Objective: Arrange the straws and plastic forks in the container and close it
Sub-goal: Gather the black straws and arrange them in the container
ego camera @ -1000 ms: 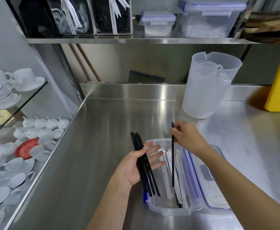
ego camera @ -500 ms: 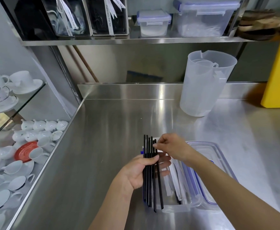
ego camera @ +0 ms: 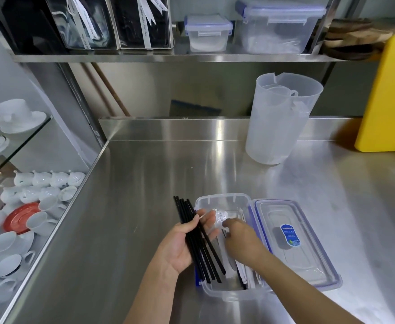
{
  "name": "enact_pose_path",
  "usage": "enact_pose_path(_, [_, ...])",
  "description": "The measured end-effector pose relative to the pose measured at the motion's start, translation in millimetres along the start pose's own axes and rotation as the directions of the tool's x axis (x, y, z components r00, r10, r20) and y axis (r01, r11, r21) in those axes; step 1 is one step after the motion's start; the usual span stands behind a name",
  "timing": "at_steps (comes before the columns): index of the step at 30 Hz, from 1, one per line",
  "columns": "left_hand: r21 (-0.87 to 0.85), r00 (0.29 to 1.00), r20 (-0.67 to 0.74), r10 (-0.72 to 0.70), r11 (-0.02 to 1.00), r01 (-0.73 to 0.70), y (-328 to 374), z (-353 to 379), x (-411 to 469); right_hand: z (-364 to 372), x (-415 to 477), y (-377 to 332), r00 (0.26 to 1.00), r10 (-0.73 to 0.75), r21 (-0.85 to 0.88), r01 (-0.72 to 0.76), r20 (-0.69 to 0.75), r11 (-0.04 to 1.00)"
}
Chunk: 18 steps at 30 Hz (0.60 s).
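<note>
Straws [ego camera: 197, 239]: black bundle, lower centre of frame, fanned slightly, lying across the left hand [ego camera: 182, 245], thumb and fingers curled on them; lower ends overhang the box's left edge. Box [ego camera: 217, 199]: clear, open, on steel counter [ego camera: 145, 183], wrapped items inside. Right hand [ego camera: 242, 240] reaches into the box, knuckles up; its grip cannot be told. Lid [ego camera: 292, 244] lies flat just right of the box. Jug [ego camera: 283, 118] upper right.

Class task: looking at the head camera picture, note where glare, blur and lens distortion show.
Head view: bright streaks of glare run down the steel counter and its back wall; the right hand in the container is motion-blurred, the black straws in the left hand stay sharp; the shelf edge bows, wide-angle distortion.
</note>
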<state>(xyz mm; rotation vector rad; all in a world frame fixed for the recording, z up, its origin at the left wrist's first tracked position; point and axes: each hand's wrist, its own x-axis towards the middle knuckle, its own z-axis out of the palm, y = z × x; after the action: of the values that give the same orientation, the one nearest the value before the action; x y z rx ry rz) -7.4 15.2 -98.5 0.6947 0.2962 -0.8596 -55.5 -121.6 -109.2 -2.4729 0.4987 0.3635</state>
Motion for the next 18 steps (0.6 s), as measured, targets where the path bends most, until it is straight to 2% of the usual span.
enact_pose_path(2, [-0.001, 1.0, -0.013, 0.006, 1.0, -0.006, 2.3, -3.0, -1.2, -1.2, 2.1, 2.7, 0.997, -0.032, -0.078, 0.027, -0.067, 0.997])
enact_pose_path(7, [0.0, 0.999, -0.03, 0.014, 1.0, -0.014, 8.6, -5.9, -0.2, 6.2, 4.0, 10.3, 1.0, -0.006, -0.19, 0.006, 0.001, 0.982])
enact_pose_path(10, [0.009, 1.0, -0.026, 0.003, 1.0, -0.003, 7.6, -5.2, 1.6, 11.2, 5.4, 12.8, 0.985, -0.119, -0.302, 0.076, -0.127, 0.95])
enact_pose_path(12, [0.006, 1.0, -0.025, -0.011, 1.0, 0.011, 5.1, -4.8, 2.4, 9.0, 6.1, 10.6, 0.982, -0.129, -0.317, 0.079, -0.141, 0.945])
enact_pose_path(15, [0.028, 1.0, -0.024, -0.016, 0.999, 0.017, 1.0, -4.3, 3.6, 3.4, 5.3, 8.5, 0.998, -0.019, -0.38, -0.007, -0.064, 0.925])
enact_pose_path(18, [0.068, 1.0, -0.013, -0.023, 0.997, 0.024, -0.7, -3.5, 5.4, -0.2, 9.1, 8.4, 0.996, 0.062, -0.381, -0.081, -0.062, 0.921])
